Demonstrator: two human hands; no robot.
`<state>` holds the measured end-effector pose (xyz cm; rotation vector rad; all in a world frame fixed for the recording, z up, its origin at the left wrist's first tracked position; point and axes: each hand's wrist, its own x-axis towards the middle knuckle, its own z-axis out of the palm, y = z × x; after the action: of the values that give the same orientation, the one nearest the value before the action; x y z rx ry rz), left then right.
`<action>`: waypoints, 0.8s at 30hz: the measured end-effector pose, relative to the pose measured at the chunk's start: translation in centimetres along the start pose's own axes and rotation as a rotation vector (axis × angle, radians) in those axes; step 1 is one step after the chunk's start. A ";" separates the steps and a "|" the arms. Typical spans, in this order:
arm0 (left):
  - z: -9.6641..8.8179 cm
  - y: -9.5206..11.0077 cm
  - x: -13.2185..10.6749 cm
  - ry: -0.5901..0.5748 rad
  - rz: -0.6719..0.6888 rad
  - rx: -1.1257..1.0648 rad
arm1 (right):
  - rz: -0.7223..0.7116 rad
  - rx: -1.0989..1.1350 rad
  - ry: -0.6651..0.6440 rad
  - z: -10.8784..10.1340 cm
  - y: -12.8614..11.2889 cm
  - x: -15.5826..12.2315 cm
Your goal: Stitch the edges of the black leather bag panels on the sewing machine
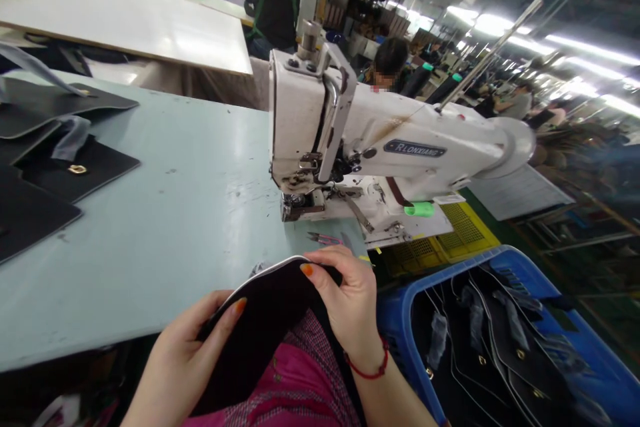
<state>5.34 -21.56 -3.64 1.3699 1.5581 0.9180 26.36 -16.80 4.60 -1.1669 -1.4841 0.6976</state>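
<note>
- a black panel (270,320) with a pale edge is held over the lap, at the near edge of the pale table (165,213).
- its left side is gripped by the left hand (185,353), thumb on top, other fingers hidden below.
- its far curved edge is pinched by the right hand (350,300), fingers closed on it.
- a white sewing machine (350,133) is seen just beyond, with small snips (323,238) near its base.
- more black pieces (500,347) are kept in a blue crate (395,320) at the right.

Left hand (185,353) and right hand (345,300) sit low, fingers curled in a pinch, the right farther forward.
</note>
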 end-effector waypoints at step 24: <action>1.5 8.3 2.0 -0.013 0.641 -0.187 | -0.141 -0.053 -0.268 -0.8 -0.3 -1.0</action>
<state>9.71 -18.48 3.18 1.7616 0.9884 1.3888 26.94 -17.94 4.68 -1.0259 -1.8003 0.7421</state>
